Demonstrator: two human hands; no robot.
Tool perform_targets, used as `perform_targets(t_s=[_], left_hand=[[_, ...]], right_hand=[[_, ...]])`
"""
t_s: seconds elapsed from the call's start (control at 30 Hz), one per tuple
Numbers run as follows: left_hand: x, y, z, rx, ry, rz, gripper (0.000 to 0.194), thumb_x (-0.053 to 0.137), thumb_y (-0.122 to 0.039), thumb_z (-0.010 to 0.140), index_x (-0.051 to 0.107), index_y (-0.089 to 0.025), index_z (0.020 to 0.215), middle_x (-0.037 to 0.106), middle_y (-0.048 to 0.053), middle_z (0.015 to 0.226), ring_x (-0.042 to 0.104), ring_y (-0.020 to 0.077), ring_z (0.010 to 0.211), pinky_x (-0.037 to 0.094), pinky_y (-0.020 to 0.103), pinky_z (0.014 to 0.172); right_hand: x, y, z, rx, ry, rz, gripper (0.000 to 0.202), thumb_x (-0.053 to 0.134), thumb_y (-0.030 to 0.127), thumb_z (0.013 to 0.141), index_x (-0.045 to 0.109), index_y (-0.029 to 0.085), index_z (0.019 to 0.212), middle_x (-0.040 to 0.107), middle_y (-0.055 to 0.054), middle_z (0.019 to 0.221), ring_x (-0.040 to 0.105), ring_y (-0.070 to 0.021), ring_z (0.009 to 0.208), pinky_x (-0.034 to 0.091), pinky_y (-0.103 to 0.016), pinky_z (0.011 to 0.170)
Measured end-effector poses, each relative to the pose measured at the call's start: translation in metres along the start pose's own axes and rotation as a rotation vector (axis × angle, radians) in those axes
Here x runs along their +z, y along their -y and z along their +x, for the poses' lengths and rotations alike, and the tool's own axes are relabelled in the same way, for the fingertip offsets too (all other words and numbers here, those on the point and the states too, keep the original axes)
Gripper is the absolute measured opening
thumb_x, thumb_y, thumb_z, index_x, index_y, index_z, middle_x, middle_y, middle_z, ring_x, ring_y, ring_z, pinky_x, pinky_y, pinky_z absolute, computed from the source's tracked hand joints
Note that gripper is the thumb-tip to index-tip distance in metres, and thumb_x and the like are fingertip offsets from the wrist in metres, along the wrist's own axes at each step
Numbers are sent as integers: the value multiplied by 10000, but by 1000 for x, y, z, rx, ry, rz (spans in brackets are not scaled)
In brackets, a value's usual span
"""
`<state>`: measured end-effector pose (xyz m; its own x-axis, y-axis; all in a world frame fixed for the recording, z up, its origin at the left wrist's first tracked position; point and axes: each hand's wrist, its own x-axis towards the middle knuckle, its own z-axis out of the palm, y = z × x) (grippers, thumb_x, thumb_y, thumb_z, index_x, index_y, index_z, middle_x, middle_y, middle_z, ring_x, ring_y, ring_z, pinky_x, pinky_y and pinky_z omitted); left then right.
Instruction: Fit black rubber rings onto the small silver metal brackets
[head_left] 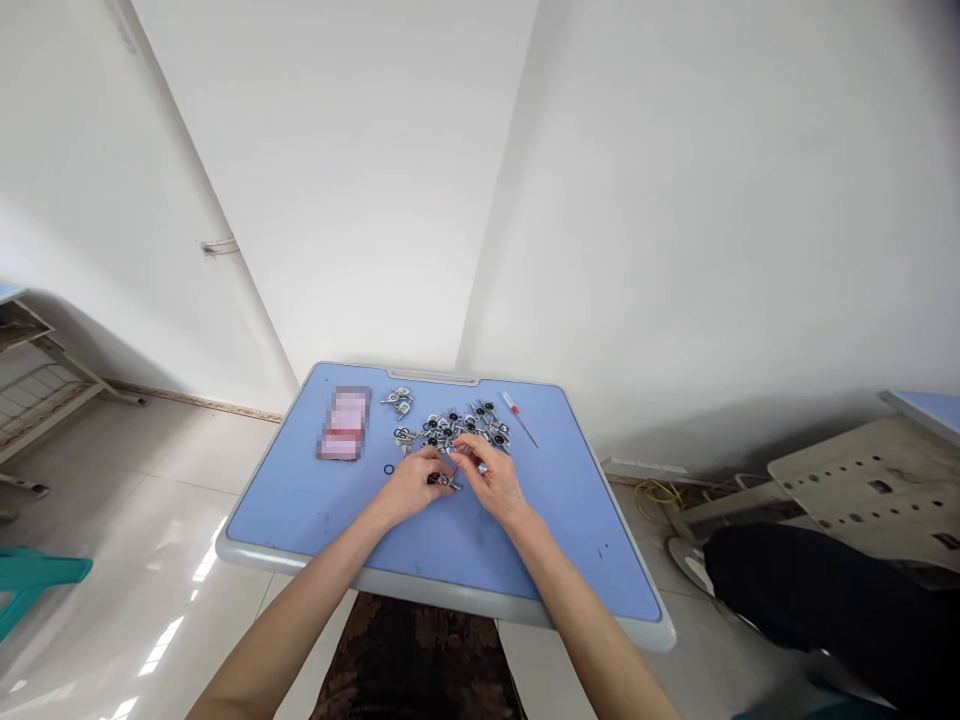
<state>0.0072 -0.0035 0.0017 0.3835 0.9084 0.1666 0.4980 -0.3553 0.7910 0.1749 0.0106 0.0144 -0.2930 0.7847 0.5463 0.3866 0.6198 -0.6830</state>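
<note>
My left hand (414, 484) is curled above the desk, with small metal parts (444, 481) at its fingertips. Close beside it, my right hand (491, 482) has its thumb and fingers pinched together; what lies between them is too small to make out. Just beyond both hands spreads a pile of small silvery metal pieces with black round parts (448, 432). A smaller group of silvery pieces (401, 401) lies farther back on the left. One black ring (388, 469) rests on the desk left of my left hand.
A screwdriver with a red and clear handle (511, 403) lies right of the pile on the blue desk (292, 500). At the left is a pink, blurred packet (345, 425). A white wall stands behind. To the right, a person's dark-clothed leg (795, 590) shows beside another desk.
</note>
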Motion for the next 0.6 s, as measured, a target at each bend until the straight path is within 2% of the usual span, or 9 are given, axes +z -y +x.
perform_targets(t_s=[0.2,0.3,0.47,0.6], left_hand=[[0,3,0,-11,8,9,142,698,-180,719,712,-179,861,587,35,904,562,156,771,455,292,762],[0,3,0,-3,8,17,140,692,-183,727,712,-180,866,589,37,903,565,158,780,458,295,765],[-1,0,-2,13,-15,6,126,678,-179,740,707,-181,863,601,36,908,573,161,798,461,293,770],[-1,0,-3,26,-18,14,123,682,-173,737,706,-175,857,606,43,915,574,164,802,461,296,778]], right_hand=[[-5,2,-3,22,8,16,242,378,323,951,565,214,1061,629,-45,834,584,-139,630,493,-274,592],[-6,7,-2,43,-28,50,228,408,327,939,587,216,1025,631,-51,848,588,-141,643,500,-282,607],[-1,14,0,50,-86,20,191,502,352,893,609,212,820,596,-20,709,536,-132,587,472,-268,578],[5,12,1,15,-95,-7,175,485,326,901,615,210,885,609,-28,752,539,-135,612,471,-267,584]])
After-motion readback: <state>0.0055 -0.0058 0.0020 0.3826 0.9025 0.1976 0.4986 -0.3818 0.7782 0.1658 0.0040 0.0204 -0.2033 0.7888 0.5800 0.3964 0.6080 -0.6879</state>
